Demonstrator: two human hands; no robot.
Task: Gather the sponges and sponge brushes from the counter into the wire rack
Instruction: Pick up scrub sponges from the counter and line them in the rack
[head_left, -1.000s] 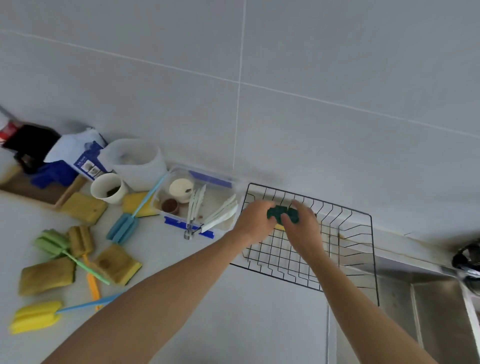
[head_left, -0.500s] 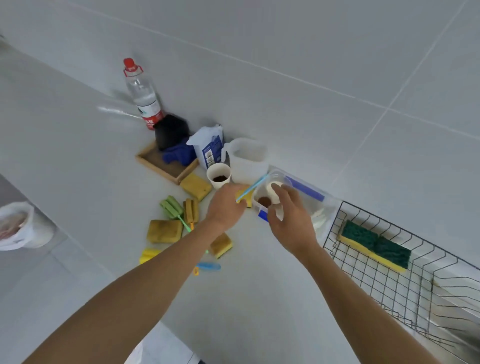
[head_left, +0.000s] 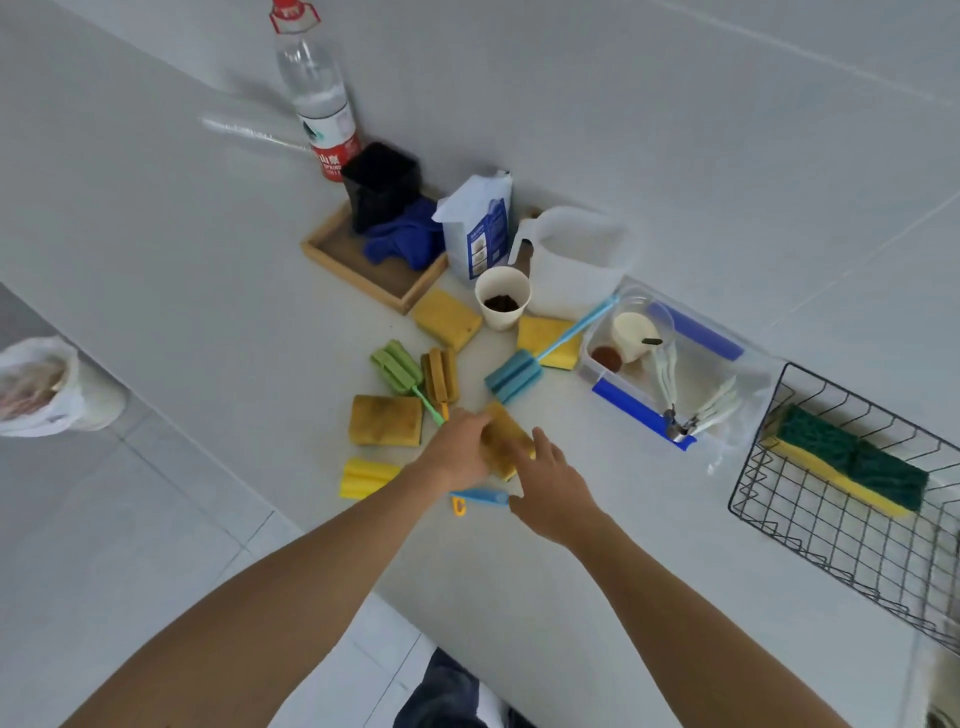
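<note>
The black wire rack (head_left: 831, 545) stands at the right with one green-and-yellow sponge (head_left: 852, 467) lying in it. Left of it, loose on the white counter, lie yellow sponges (head_left: 447, 317) (head_left: 545, 335), a browned sponge (head_left: 385, 421), and green (head_left: 397, 366), brown (head_left: 440, 374), blue (head_left: 514, 376) and yellow (head_left: 363, 475) sponge brushes. My left hand (head_left: 457, 449) curls over the left edge of a stained yellow sponge (head_left: 506, 441) in the middle of the pile. My right hand (head_left: 550, 486) hovers just right of that sponge, fingers spread and holding nothing.
A clear box with blue clips (head_left: 675, 374) holding utensils sits between the pile and the rack. Behind stand a paper cup (head_left: 503, 299), a white jug (head_left: 576, 265), a bag (head_left: 478, 228), a wooden tray (head_left: 363, 265) and a bottle (head_left: 317, 104). The counter's edge runs close below the pile.
Both hands let go of the green-and-yellow sponge in the rack and moved left to the pile. My left hand has closed on a stained yellow sponge. The view swung left.
</note>
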